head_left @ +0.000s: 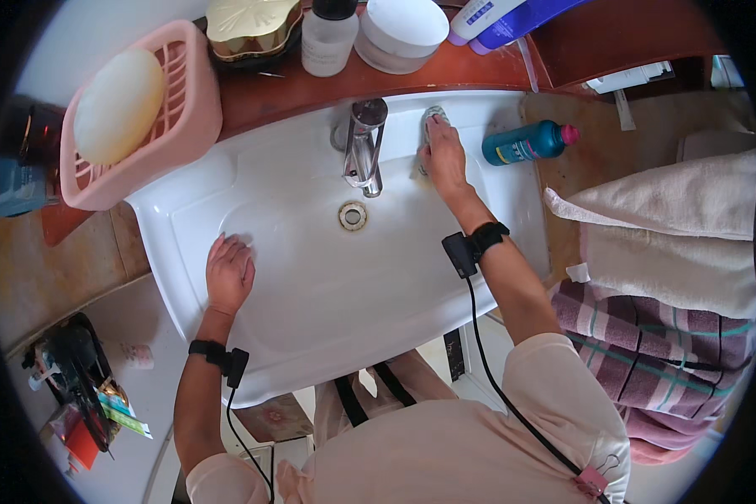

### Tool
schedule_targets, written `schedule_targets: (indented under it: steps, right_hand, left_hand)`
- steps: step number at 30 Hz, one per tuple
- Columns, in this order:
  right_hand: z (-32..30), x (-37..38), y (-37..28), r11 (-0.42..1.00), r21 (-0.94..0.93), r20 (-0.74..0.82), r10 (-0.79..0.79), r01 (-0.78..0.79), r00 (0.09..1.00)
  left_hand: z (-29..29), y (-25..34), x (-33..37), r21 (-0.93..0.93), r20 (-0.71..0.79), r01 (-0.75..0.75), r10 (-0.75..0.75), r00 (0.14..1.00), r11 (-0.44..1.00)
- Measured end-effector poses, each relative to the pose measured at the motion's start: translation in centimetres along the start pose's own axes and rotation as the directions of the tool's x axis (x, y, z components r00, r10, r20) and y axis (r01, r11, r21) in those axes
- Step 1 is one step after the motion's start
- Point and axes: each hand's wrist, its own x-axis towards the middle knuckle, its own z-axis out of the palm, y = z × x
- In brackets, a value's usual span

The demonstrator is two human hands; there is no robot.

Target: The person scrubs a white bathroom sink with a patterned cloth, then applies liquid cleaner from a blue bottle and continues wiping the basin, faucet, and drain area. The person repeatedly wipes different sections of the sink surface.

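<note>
A white washbasin spreads below me, with a chrome faucet at its back middle and a round drain under the spout. My right hand is at the back ledge, right of the faucet. Its fingers press a small grey-white wad against the basin; whether that is a cloth or a scouring pad I cannot make out. On the left inner slope lies my left hand, fingers loosely stretched and holding nothing. A teal bottle with a pink cap lies on its side at the basin's back right corner.
A pink soap dish holds a large pale soap bar at the back left. Jars and tubes line the reddish shelf behind. Towels hang at right. Black cables run from both wrist straps along my arms.
</note>
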Motion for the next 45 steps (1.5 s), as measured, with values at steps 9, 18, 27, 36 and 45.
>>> schedule_targets:
  steps: [9,18,27,36,45]
  right_hand:
    - [-1.1,0.4,0.9,0.904,0.427,0.168,-0.087,0.007,0.982]
    - [-1.2,-1.6,0.0,0.987,0.129,0.036,-0.101,0.096,0.994]
    - [1.7,1.2,-0.1,0.963,0.186,0.004,0.198,-0.195,0.980]
    - [-0.2,0.5,1.9,0.990,0.124,0.161,-0.085,0.065,0.983]
    - [2.9,0.6,-1.1,0.999,0.011,-0.075,0.048,-0.047,0.996]
  left_hand:
    - [0.1,0.2,0.0,0.024,-0.001,-0.010,0.010,1.000,1.000]
    - [0.4,-0.2,-0.2,0.030,0.000,-0.012,0.012,1.000,0.999]
    - [0.2,-0.1,0.0,0.027,0.021,-0.006,0.005,1.000,1.000]
    - [0.1,0.2,0.1,0.037,0.010,-0.020,0.020,1.000,0.999]
    - [-0.1,0.1,0.0,0.011,0.026,-0.028,0.028,0.999,1.000]
